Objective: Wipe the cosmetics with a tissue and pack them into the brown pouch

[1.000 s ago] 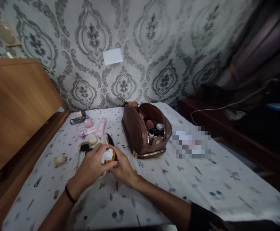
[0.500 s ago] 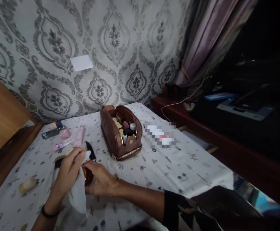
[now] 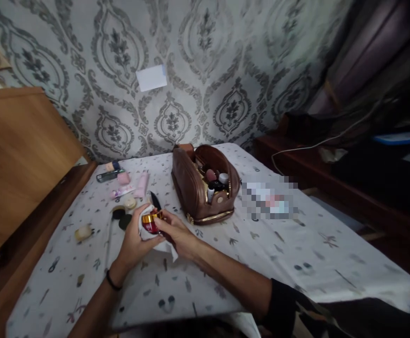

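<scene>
Between my two hands is a small red jar [image 3: 151, 226] with a shiny gold band, lying against a white cloth or tissue [image 3: 168, 249]. My left hand [image 3: 136, 234] is closed round the cloth and the jar from the left. From the right, my right hand [image 3: 175, 230] grips the jar, fingers on its gold part. A black pointed item [image 3: 155, 201] lies just behind my hands. Dark round pieces [image 3: 125, 221] and a small pale jar [image 3: 130, 203] sit to the left of them. The jar's underside is hidden by the cloth.
An unzipped brown toiletry bag [image 3: 187, 188] holding several cosmetics stands right of centre. Pink tubes [image 3: 142, 184], a dark bottle [image 3: 109, 175] and a pale yellow bottle [image 3: 84, 233] lie at left. A blurred-out item [image 3: 270, 199] is right of the bag. A wooden panel [image 3: 22, 155] borders the left.
My left hand and the cloth have come round the jar, which now shows its red side and gold band. The view has swung left, so everything appears shifted right.
</scene>
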